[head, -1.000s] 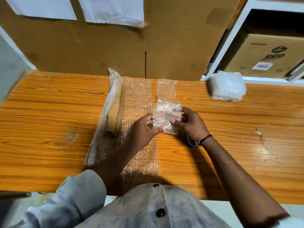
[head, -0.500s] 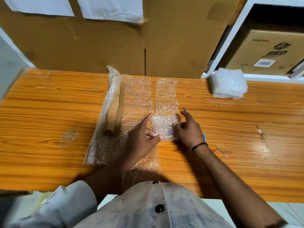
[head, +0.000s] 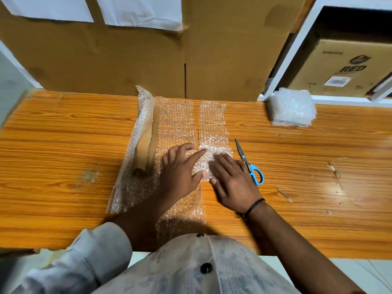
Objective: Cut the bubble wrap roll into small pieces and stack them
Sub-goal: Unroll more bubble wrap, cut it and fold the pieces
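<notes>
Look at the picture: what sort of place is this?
Probably a packing room or stockroom: big cardboard boxes behind a wooden table, a labelled carton on a white shelf, and bubble wrap rolled out.

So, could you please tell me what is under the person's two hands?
A folded bubble wrap piece lies pressed flat under the left hand and right hand; its covered part is hidden.

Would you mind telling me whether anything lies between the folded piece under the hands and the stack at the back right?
Only the scissors, just right of the folded piece; beyond them bare table runs to the stack.
</notes>
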The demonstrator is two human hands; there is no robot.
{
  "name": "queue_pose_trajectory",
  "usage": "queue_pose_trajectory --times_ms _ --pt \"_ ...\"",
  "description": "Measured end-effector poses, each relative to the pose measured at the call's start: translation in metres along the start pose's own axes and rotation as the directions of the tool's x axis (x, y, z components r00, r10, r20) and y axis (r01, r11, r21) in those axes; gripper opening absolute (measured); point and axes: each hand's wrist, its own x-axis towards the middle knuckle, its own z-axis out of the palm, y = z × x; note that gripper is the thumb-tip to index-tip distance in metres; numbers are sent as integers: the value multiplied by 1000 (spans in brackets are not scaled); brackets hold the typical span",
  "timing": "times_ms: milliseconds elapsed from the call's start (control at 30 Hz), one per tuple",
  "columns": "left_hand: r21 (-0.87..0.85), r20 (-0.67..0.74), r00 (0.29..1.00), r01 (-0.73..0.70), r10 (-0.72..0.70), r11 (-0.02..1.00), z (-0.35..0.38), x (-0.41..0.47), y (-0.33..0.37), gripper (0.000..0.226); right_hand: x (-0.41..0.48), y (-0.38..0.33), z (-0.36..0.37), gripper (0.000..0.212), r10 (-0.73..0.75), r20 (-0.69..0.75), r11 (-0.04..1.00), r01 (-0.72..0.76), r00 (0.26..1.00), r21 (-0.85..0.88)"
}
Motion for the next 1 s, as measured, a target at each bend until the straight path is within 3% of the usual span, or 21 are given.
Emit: queue_pose_trajectory --times_ms 133,267,367,467,633,800,900,1000 --pt "49 24 996 -83 82 995 4 -4 -5 48 0 7 3 60 -27 131 998 20 991 53" --pt "20 -37 995 -94 95 995 1 -5 -5 51 2 11 2 60 -59 84 993 50 995 105" --pt "-32 -114 993 -30 26 999 -4 -2 -2 46 2 11 -1 63 -41 44 989 34 998 146" --pt "-134 -94 993 54 -67 990 -6 -1 4 47 2 11 -1 66 -29 68 989 19 997 146" --pt "-248 -31 995 85 -96 965 -8 -2 17 51 1 6 2 68 -42 117 988 23 992 152" --pt "-244 -86 989 100 -124 965 -9 0 10 49 3 7 0 69 -21 95 990 8 995 140" --pt "-206 -102 992 57 -80 977 -10 3 2 47 2 7 0 65 4 83 996 -11 997 85" --pt "-179 -15 998 -67 65 982 -11 10 -7 50 1 3 2 61 35 77 997 -40 996 67"
